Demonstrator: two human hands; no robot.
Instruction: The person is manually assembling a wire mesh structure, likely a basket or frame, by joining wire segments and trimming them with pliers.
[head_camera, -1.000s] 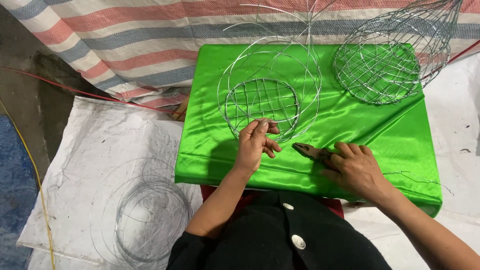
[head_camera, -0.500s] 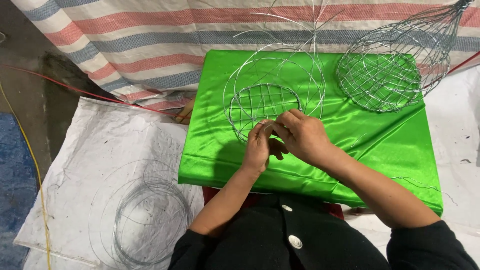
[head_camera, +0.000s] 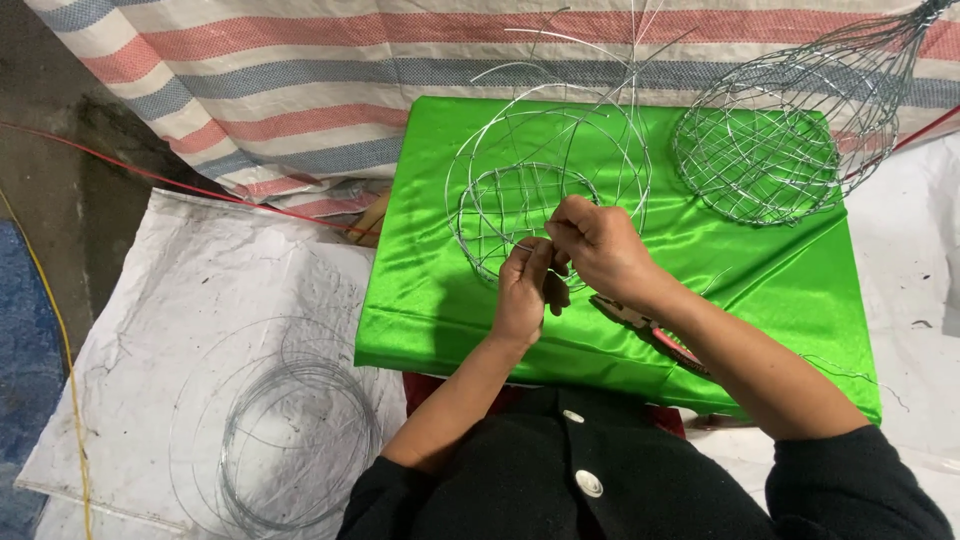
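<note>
I see both hands meeting at the near rim of the wire frame (head_camera: 545, 180) on the green desk (head_camera: 790, 270). Left hand (head_camera: 525, 292) and right hand (head_camera: 600, 245) fingers pinch its wire; the frame extends away from them. Pliers (head_camera: 640, 325) lie under the right wrist.

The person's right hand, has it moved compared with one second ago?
Yes. The right hand moved left across the green cloth, leaving the pliers, and joined the left hand.
</note>
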